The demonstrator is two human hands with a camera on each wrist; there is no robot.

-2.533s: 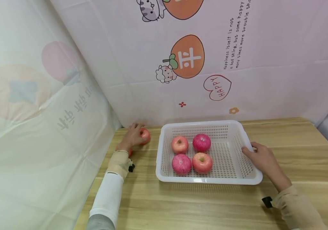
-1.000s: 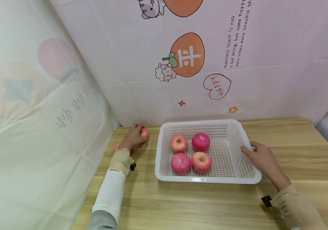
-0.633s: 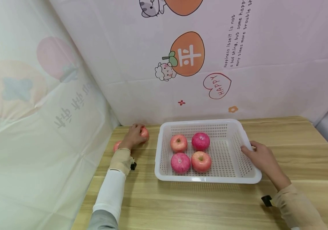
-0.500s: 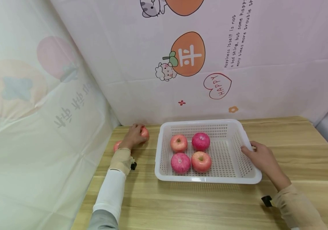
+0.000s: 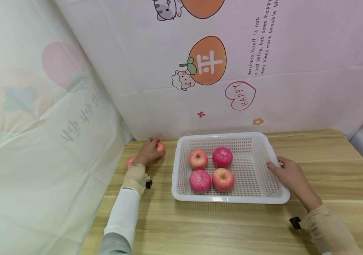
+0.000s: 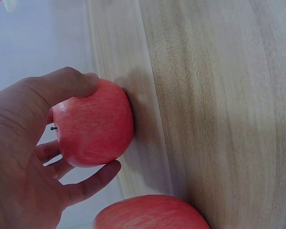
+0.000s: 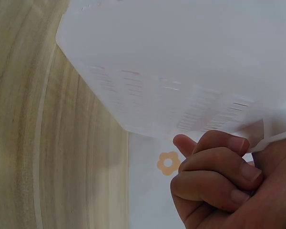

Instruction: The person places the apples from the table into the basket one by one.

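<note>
At the back left of the table, my left hand (image 5: 148, 152) holds a red apple (image 6: 95, 124), thumb on one side and fingers round the other. The apple's short dark stem points toward the palm. A second red apple (image 5: 130, 162) lies beside the left wrist, partly hidden by it; its top (image 6: 150, 214) shows low in the left wrist view. My right hand (image 5: 289, 175) grips the right rim of a white plastic basket (image 5: 229, 199), thumb over the edge and fingers curled outside. Inside sit two pinkish-red apples (image 5: 198, 159) and two deep pink ones (image 5: 222, 157), grouped toward the left.
The basket stands on a wood-grain table (image 5: 219, 230). A white printed cloth (image 5: 156, 102) hangs along the back edge, and another pale cloth (image 5: 60, 184) runs down the left side, close to the left forearm.
Since the oldest frame the left hand has settled more closely round its apple and the wrist has shifted slightly right, baring more of the second apple's left side. Right hand and basket stay put.
</note>
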